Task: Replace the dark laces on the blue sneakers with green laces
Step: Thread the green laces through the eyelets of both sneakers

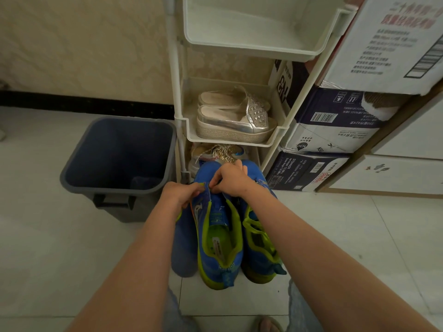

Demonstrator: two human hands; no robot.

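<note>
Two blue sneakers with lime-green lining stand side by side on the tiled floor, toes pointing away from me. The left sneaker (219, 238) has its tongue open and no lace in its visible eyelets. The right sneaker (260, 243) carries green lace (255, 226) across its top. My left hand (182, 194) grips the left sneaker's side near the front eyelets and pinches a bit of green lace (202, 185). My right hand (231, 179) curls over the same spot, its fingertips pinching at the eyelet area. A blue insole (183, 245) leans beside the left sneaker.
A dark blue bin (119, 154) stands on the floor to the left. A white tiered shoe rack (230, 137) right ahead holds silver platform shoes (236, 121) and another pair below. Stacked cardboard boxes (335, 130) fill the right side.
</note>
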